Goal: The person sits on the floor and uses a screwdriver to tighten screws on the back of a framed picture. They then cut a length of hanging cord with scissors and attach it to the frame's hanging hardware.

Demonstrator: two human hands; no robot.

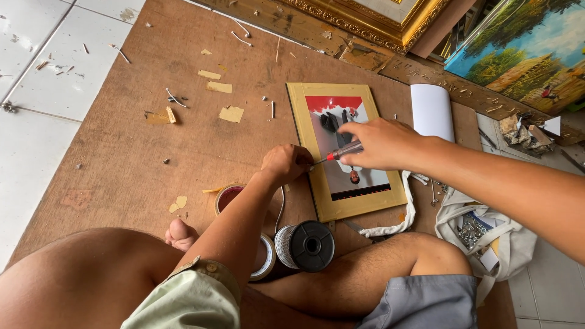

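Yellow-framed picture (339,207) is lying on brown board (134,146); right hand (381,143) is gripping a red-handled screwdriver (341,151), left hand (286,163), at nine o'clock, is pinching its tip.

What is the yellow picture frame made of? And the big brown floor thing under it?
The picture frame looks like wood painted matte yellow: flat, even colour, no shine. The brown board looks like hardboard or plywood: dull, scuffed, with tape scraps stuck on.

A black wire spool (311,245), tape rolls (228,196), white paper (432,111) and a landscape painting (524,49).
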